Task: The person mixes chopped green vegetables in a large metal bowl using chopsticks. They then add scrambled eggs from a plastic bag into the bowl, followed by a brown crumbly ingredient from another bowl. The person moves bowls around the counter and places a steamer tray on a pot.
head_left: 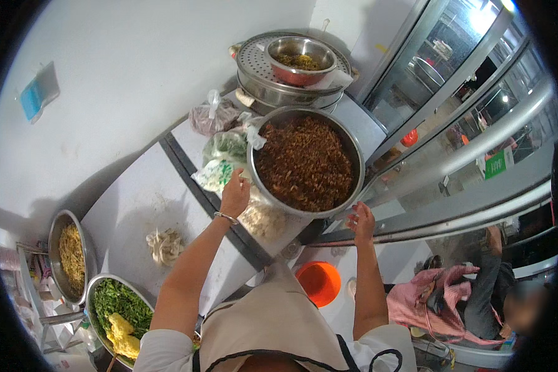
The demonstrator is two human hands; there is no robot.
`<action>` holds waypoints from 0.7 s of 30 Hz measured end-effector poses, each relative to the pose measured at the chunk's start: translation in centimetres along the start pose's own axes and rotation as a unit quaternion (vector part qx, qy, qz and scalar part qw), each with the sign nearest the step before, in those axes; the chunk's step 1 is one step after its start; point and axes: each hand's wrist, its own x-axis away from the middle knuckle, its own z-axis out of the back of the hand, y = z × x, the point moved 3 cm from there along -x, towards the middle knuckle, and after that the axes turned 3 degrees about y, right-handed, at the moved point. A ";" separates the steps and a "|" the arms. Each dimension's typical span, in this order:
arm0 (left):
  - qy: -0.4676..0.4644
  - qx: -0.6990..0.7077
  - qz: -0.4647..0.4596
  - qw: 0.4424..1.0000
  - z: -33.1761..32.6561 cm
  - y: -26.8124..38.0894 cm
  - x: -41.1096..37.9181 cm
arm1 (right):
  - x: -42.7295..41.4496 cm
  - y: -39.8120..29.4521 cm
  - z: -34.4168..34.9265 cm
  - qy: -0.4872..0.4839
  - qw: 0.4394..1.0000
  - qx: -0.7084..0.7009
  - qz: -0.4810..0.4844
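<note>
A large metal basin (359, 153) full of dark brown minced food (307, 162) stands before me. To its left is my left hand (235, 194), a bracelet on the wrist, holding nothing and nearest to a white bag with green print (216, 174). My right hand (362, 224) is by the basin's lower right rim, fingers spread; whether they touch the rim I cannot tell. Beside the basin lie a knotted clear bag of green food (228, 145) and a bag of reddish-brown food (209, 117). A bag of pale food (265, 221) lies partly under the basin's near edge.
Behind stands a perforated steamer (255, 60) with a small bowl (283, 74) on it. A crumpled cloth (166, 246) lies on the left table. Basins of yellow food (86, 260) and chopped greens (121, 297) are left. Glass doors (414, 116), an orange bucket (318, 283) and another person (483, 297) are right.
</note>
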 end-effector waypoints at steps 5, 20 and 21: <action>-0.011 0.130 0.168 0.977 -1.6 1.1 -4.0 | -11.5 -2.7 -0.6 -0.007 0.997 0.069 0.035; 0.058 0.033 0.032 0.997 -7.2 -1.9 1.3 | -26.2 -5.8 -5.2 -0.076 0.996 0.048 -0.026; 0.018 0.072 0.059 0.996 -7.3 -0.8 2.0 | -28.4 -5.3 -1.8 -0.098 0.992 0.064 0.041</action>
